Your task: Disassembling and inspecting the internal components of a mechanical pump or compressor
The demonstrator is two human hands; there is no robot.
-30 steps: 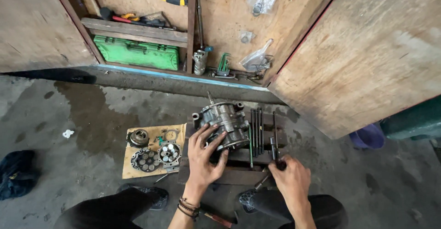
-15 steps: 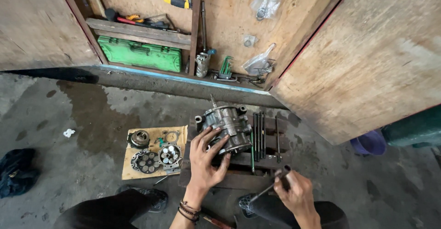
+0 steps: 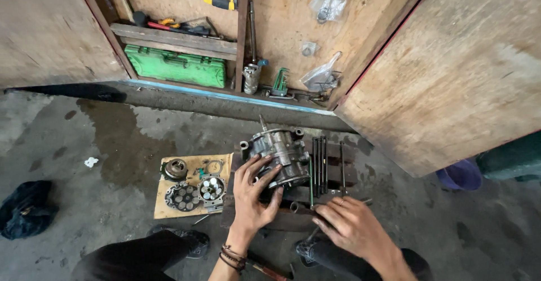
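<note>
The person's left hand [image 3: 255, 193] lies open, fingers spread, on the grey metal compressor body [image 3: 279, 154] at the scene's centre. The right hand [image 3: 352, 224], loosely curled, reaches the long bolts [image 3: 320, 165] just right; whether it grips any cannot be told. Steady downward pressure would keep the body from rolling.

I note two clear plastic bags of small parts [image 3: 328, 2] [image 3: 321, 77] hanging on the plywood back wall [image 3: 282, 21]; no labels, signs, screens.

Workshop floor and open wooden cupboard

A green toolbox [image 3: 176, 67] is kept on the cupboard's lower ledge; round metal parts [image 3: 194, 191] are laid on cardboard [image 3: 169, 209], and a dark rag [image 3: 25, 209] is left well apart.
</note>
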